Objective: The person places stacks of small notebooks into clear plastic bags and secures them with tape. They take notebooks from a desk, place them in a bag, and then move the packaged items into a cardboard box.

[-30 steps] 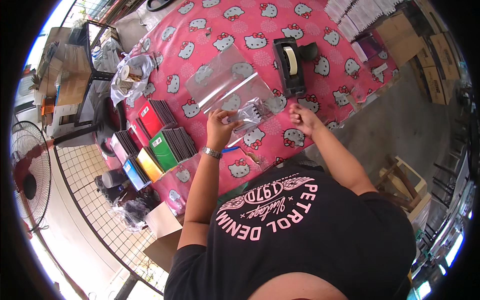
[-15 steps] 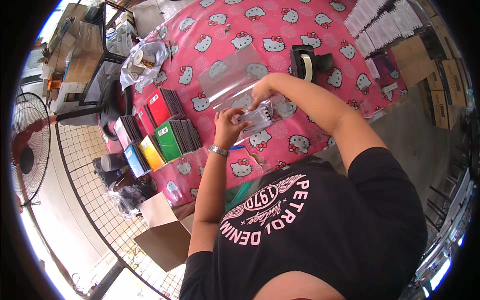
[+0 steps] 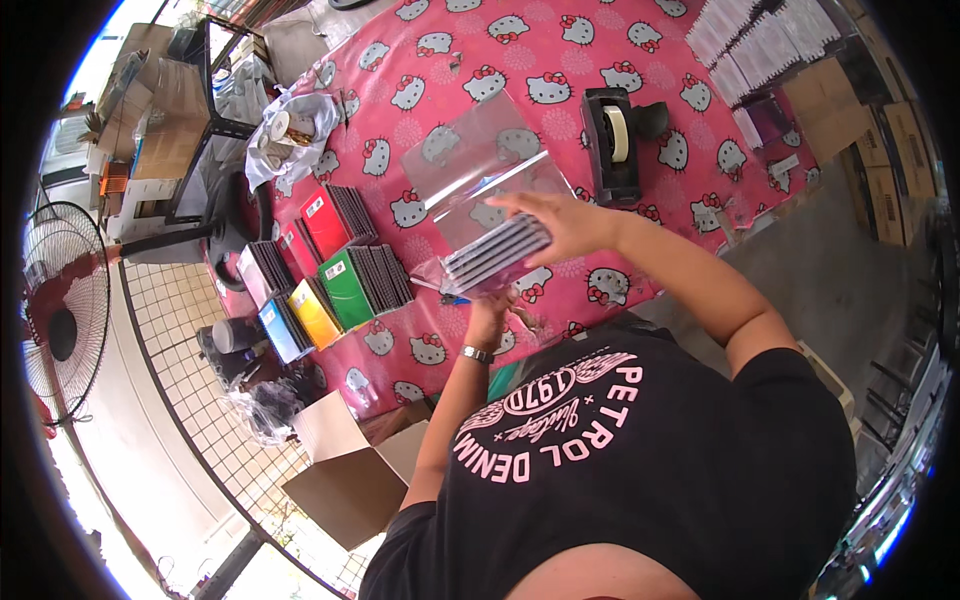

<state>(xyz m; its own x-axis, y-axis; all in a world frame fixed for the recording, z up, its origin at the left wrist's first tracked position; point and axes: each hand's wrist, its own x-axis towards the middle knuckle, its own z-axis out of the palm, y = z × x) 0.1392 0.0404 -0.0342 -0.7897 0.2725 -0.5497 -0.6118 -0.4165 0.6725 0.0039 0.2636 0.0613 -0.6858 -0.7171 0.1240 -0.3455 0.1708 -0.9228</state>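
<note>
View: head camera.
Landmark: a black plastic tape dispenser [image 3: 600, 150] with a cream roll of tape.
Held piece: a bundle of spiral-bound notebooks in clear plastic film [image 3: 495, 258], tilted, left of the dispenser and nearer the person, between both hands.
Left hand [image 3: 490, 308]: underneath the bundle, gripping its lower side; most of the fingers are hidden behind it.
Right hand [image 3: 568, 226]: nearer the person than the dispenser, gripping the bundle's right end, forefinger stretched over the far edge, thumb at the near one.
Wrist: a silver metal-band watch [image 3: 477, 353] on the left arm.
Clear sheet: a flat, glossy transparent plastic sheet [image 3: 470, 160], left of the dispenser, partly behind the bundle.
Notebook stacks: red [image 3: 322, 225], green [image 3: 345, 290], yellow [image 3: 312, 313], blue [image 3: 280, 330] and pale pink [image 3: 256, 275] covers, well left of the dispenser and nearer the person.
White bag: a crumpled white plastic bag [image 3: 285, 155] with a paper cup [image 3: 290, 128] in it, far left of the dispenser.
Packets: rows of white wrapped packets [image 3: 750, 50], right of the dispenser and farther off.
Cloth: a pink tablecloth with printed cat faces [image 3: 530, 55], under the dispenser.
Carton: an open brown cardboard box [image 3: 345, 495], left of the dispenser, close to the person.
</note>
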